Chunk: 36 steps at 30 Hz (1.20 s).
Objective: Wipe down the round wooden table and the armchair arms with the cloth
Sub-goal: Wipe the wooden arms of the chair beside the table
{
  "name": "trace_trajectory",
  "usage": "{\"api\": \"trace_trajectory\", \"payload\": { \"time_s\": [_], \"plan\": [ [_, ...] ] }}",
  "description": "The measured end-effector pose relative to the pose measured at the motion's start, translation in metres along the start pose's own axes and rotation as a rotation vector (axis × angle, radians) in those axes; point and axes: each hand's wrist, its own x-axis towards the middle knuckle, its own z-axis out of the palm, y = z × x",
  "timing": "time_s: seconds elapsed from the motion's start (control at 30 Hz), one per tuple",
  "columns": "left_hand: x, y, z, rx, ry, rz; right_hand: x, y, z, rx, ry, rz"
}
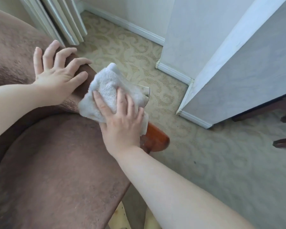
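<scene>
While the left hand (59,70) rests spread on the armchair (45,162), the right hand (120,116), fingers seemingly straight, presses the cloth (106,86) onto its right arm (157,139).

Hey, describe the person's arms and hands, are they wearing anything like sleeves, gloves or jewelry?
Both forearms are bare as far as the view shows, no sleeves in sight. The left hand and right hand wear no gloves, and no rings, watch or bracelets show on the fingers or wrists.

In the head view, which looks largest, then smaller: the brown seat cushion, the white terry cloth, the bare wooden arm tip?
1. Brown upholstered seat cushion, though it is nearest the camera.
2. White terry cloth.
3. Polished reddish wooden arm tip, mostly hidden under the cloth and the right hand.
</scene>
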Motion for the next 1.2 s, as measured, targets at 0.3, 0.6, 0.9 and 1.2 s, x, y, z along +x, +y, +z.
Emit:
{"api": "trace_trajectory", "payload": {
  "time_s": [0.3, 0.6, 0.9, 1.2],
  "plan": [
    [-0.001, 0.005, -0.001, -0.022, 0.003, -0.021, -0.07, 0.094, -0.029, -0.071, -0.04, -0.051],
    [-0.002, 0.009, 0.001, -0.079, 0.049, -0.035, -0.021, 0.083, -0.022, 0.006, -0.018, -0.304],
    [0.0, 0.006, -0.002, 0.024, 0.065, 0.094, 0.056, 0.056, -0.011, 0.408, -0.428, 0.348],
    [-0.005, 0.013, 0.003, -0.003, 0.145, 0.111, -0.071, 0.153, -0.024, 0.517, -0.442, 0.951]
  ]
}}
